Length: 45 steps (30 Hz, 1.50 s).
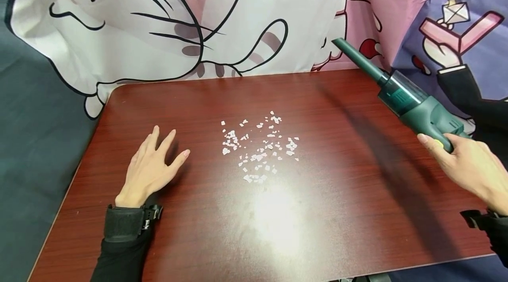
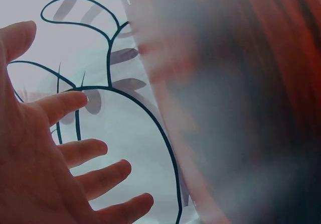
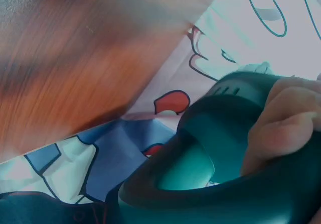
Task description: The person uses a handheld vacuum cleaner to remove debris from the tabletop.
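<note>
My right hand [image 1: 472,163] grips the handle of a green handheld vacuum cleaner [image 1: 424,112] over the table's right side. Its long narrow nozzle [image 1: 359,59] points up and to the left, toward the back edge. In the right wrist view, fingers [image 3: 286,128] curl around the loop handle [image 3: 220,199]. Small white paper scraps [image 1: 259,157] lie scattered across the middle of the tabletop. To their left, my left hand [image 1: 152,165] is spread with its palm down and holds nothing. The left wrist view shows those fingers [image 2: 85,153] apart.
The brown wooden table [image 1: 198,224] has a bright glare spot near its centre front. Behind it hangs a cloth [image 1: 246,21] with a white cartoon cat, and pink and blue printed fabric [image 1: 412,30] at the right. Dark teal fabric [image 1: 39,149] lies beyond the left edge.
</note>
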Available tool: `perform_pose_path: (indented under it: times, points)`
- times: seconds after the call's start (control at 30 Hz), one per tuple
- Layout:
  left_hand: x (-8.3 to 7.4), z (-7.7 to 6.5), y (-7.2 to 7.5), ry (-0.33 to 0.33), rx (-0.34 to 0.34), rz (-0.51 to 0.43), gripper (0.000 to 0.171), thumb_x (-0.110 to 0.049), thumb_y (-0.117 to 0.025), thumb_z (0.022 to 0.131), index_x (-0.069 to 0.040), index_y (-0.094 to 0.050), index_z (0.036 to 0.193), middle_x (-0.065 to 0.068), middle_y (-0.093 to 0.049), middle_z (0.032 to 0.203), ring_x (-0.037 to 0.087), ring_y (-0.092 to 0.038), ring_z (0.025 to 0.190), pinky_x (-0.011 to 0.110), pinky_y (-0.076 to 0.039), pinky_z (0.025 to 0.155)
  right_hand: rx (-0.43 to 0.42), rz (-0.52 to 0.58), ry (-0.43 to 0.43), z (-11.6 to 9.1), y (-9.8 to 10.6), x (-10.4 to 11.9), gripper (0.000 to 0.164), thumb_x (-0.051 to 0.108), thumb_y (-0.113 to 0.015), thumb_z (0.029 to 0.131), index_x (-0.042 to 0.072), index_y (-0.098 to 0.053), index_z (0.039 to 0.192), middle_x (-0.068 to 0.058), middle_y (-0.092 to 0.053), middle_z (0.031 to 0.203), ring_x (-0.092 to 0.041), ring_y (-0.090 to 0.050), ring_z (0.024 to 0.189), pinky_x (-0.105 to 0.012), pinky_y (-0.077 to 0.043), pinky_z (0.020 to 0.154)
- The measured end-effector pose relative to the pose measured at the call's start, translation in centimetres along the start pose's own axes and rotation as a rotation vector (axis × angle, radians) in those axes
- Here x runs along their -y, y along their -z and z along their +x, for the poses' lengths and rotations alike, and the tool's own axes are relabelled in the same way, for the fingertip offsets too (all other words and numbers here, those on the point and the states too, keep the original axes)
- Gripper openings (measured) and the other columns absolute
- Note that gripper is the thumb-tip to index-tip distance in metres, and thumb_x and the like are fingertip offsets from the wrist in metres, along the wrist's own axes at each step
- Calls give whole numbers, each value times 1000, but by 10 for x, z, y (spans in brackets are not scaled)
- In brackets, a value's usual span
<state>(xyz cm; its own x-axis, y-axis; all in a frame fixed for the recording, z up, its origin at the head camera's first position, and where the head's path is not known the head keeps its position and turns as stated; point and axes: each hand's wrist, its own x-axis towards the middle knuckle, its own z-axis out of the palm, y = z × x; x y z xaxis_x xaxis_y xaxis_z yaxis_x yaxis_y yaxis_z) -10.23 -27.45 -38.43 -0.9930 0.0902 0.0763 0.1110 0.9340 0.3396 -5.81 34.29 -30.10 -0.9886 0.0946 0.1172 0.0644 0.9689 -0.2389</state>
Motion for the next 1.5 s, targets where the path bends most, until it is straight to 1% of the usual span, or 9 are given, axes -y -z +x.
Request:
perform_pose_path:
  times: [0.2, 0.4, 0.6, 0.83, 1.03, 1.1, 1.23, 1.33, 1.5]
  points:
    - [-2, 0, 0, 0, -4, 6, 77, -65, -43, 91, -17, -32, 151, 21, -9, 157, 45, -17, 138, 68, -21, 100, -1, 33, -28, -6, -2, 3, 55, 52, -57, 91, 4, -47, 66, -5, -37, 55, -22, -38, 50, -30, -27, 47]
    - [-3, 0, 0, -15, -13, 17, 77, -64, -44, 91, -16, -34, 150, 23, -11, 156, 45, -16, 138, 67, -18, 103, -21, 48, -25, -8, -1, 2, 55, 50, -55, 93, 5, -45, 63, -4, -36, 53, -21, -36, 47, -30, -26, 46]
    - [-4, 1, 1, -40, -49, 90, 76, -65, -43, 91, -17, -34, 150, 23, -14, 155, 39, -3, 143, 64, 1, 108, -4, 58, -33, -8, -6, -2, 55, 51, -55, 93, 6, -44, 64, -4, -34, 54, -21, -35, 48, -30, -25, 47]
    - [-4, 2, 4, -65, -97, 179, 80, -67, -44, 89, -22, -27, 153, 15, 2, 159, 30, 14, 143, 59, 21, 104, 15, 100, 40, -4, -9, -10, 44, 41, -47, 99, 5, -52, 73, -3, -45, 57, -17, -39, 49, -29, -29, 49]
    - [-5, 0, 7, -48, -82, 153, 78, -66, -43, 90, -21, -28, 152, 15, 2, 159, 31, 12, 143, 61, 18, 104, 100, 146, 100, -1, -12, -10, 36, 37, -46, 101, 7, -51, 82, -3, -45, 60, -15, -40, 50, -26, -28, 48]
    - [-5, 0, 6, -47, -76, 146, 78, -66, -43, 90, -21, -28, 152, 16, 1, 158, 31, 10, 144, 62, 15, 105, 117, 133, 79, 0, -13, -8, 40, 41, -47, 100, 3, -54, 90, -7, -48, 64, -20, -46, 55, -32, -35, 49]
    - [-7, -1, 5, -48, -66, 137, 77, -65, -43, 91, -22, -28, 152, 17, -2, 158, 31, 7, 144, 64, 10, 106, 74, 99, 35, 1, -16, -6, 48, 49, -57, 92, 1, -56, 92, -8, -47, 65, -25, -46, 57, -36, -35, 51]
    - [-8, -1, 6, -48, -64, 137, 76, -65, -43, 91, -21, -29, 152, 18, -4, 158, 33, 4, 144, 65, 7, 106, 36, 99, 17, -1, -15, -7, 48, 50, -60, 90, 3, -52, 81, -5, -41, 61, -22, -40, 53, -32, -29, 50]
    - [-8, -1, 5, -50, -68, 135, 75, -64, -43, 91, -20, -32, 151, 20, -6, 157, 35, 2, 144, 66, 4, 106, 48, 145, 41, -2, -11, -13, 40, 39, -48, 99, 4, -51, 80, -3, -45, 59, -15, -40, 50, -28, -28, 50]
